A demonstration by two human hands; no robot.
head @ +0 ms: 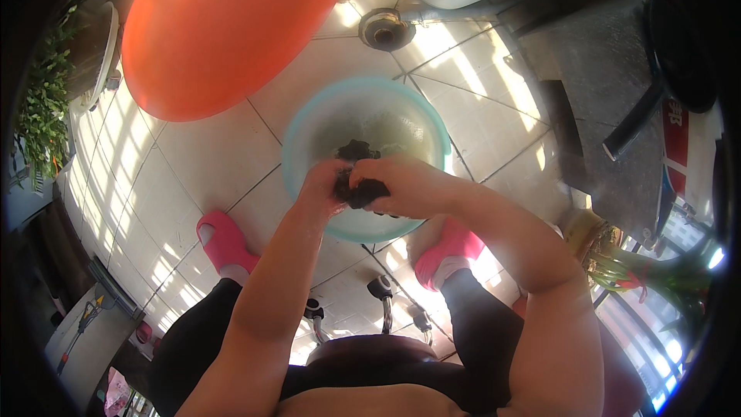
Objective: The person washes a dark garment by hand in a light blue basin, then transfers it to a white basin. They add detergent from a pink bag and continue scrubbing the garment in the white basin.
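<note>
A round basin with a pale turquoise rim (292,121) stands on the tiled floor between my feet, with cloudy liquid in it. Over its near half, both hands grip one dark, crumpled, wet-looking item (369,192), perhaps cloth; its exact kind cannot be told. My left hand (325,185) holds its left side, and my right hand (399,185) has its fingers curled over the right side. The two hands nearly touch. Part of the dark material shows beyond my fingers, above the basin's inside.
A large orange basin (226,29) is at the upper left, near a leafy plant (43,110). A floor drain (386,30) with a pipe lies beyond the turquoise basin. A dark pan (680,52) is at the right, above a potted plant (637,266). Wheeled stool legs (386,313) are below me.
</note>
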